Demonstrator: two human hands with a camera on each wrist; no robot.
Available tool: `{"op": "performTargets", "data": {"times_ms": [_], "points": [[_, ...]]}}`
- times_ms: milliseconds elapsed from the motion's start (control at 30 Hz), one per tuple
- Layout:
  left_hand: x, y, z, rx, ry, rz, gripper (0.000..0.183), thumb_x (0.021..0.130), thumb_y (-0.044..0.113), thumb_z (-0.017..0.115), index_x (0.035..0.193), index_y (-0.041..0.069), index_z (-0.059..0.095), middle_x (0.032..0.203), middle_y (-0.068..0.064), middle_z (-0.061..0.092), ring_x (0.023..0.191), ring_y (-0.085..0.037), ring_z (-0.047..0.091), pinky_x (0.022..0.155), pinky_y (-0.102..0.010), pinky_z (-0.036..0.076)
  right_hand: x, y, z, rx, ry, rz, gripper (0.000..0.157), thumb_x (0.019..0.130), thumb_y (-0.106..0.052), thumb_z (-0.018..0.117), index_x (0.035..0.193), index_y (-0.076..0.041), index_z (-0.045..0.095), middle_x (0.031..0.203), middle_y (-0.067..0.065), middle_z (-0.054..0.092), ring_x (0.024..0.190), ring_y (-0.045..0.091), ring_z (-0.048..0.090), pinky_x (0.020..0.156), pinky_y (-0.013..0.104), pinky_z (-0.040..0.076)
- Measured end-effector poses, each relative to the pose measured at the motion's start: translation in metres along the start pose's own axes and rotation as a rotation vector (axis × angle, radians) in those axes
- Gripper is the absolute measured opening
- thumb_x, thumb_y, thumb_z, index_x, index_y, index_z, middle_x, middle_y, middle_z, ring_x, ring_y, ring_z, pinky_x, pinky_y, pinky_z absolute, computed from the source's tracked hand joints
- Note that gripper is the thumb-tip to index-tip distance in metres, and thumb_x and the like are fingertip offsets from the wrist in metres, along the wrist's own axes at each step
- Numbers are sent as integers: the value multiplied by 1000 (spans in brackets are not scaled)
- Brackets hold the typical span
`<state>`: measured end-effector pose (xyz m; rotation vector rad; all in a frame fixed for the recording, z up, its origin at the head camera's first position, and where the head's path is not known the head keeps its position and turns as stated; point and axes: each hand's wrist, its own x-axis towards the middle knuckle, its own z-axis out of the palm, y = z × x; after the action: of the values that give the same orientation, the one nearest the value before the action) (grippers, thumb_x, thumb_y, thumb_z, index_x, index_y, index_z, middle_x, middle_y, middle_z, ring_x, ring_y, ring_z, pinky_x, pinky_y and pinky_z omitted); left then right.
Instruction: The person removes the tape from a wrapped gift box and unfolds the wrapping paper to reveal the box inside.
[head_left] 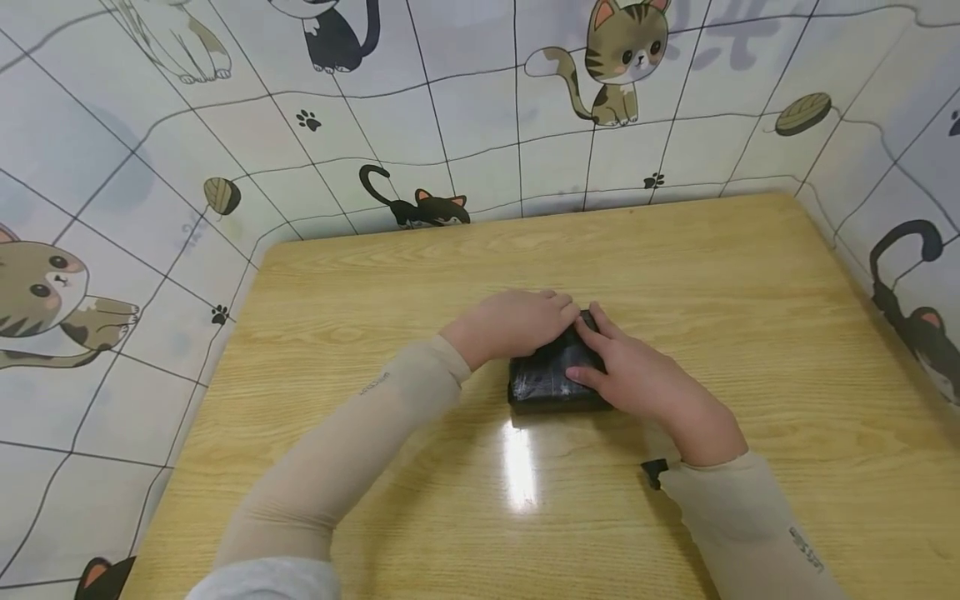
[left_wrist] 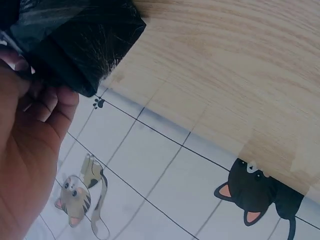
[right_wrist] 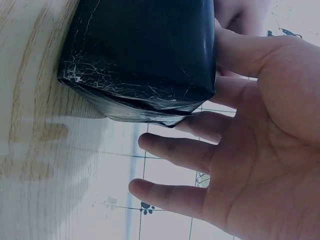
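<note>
A box-shaped package [head_left: 551, 379] in shiny black plastic wrap lies on the wooden table, its surface creased and scuffed with whitish lines. My left hand [head_left: 517, 323] reaches over its far left part; in the left wrist view the curled fingers [left_wrist: 62, 102] grip the wrap at a folded end. From the right, my right hand [head_left: 637, 371] rests against the package, thumb on the top face. The right wrist view shows a folded flap at the end of the package [right_wrist: 140, 107], beside fairly straight, spread fingers [right_wrist: 170, 197].
The wooden table [head_left: 337, 333] has a bright light reflection in front of the package. White grid-patterned walls [head_left: 480, 125] with cartoon cats border its back and sides. A small black piece [head_left: 654, 472] sticks out by my right sleeve cuff.
</note>
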<state>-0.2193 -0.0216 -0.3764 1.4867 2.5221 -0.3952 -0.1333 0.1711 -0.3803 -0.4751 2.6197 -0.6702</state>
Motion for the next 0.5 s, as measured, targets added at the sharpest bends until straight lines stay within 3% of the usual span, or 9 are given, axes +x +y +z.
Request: {"op": "performTargets", "data": {"times_ms": [100, 200, 367, 500], "points": [[-4, -9, -1, -199, 50, 17, 22, 114, 13, 47, 132, 11, 59, 130, -3, 65, 119, -18, 64, 106, -32, 54, 0, 1, 1, 2, -4, -2, 82, 109, -43, 59, 168, -1, 21, 176, 30, 2, 153, 57, 33, 114, 68, 44], [-9, -17, -2, -337, 110, 48, 19, 112, 19, 54, 123, 12, 69, 119, -2, 67, 107, -15, 65, 101, -30, 54, -1, 1, 1, 1, -7, 0, 82, 109, -44, 59, 168, -1, 22, 176, 30, 2, 152, 57, 34, 112, 68, 46], [-11, -19, -1, -328, 169, 88, 15, 107, 23, 66, 113, 15, 77, 113, -2, 67, 100, -14, 64, 95, -31, 57, -2, 1, 0, -8, -3, 5, 82, 109, -45, 58, 169, -2, 22, 177, 29, 2, 152, 57, 35, 109, 67, 48], [-7, -14, 1, -264, 175, 82, 13, 109, 19, 62, 105, 13, 73, 110, -1, 65, 102, -14, 63, 97, -30, 56, -3, 2, 0, -4, 5, 1, 82, 109, -45, 58, 168, -2, 22, 177, 29, 2, 151, 57, 36, 108, 65, 50]]}}
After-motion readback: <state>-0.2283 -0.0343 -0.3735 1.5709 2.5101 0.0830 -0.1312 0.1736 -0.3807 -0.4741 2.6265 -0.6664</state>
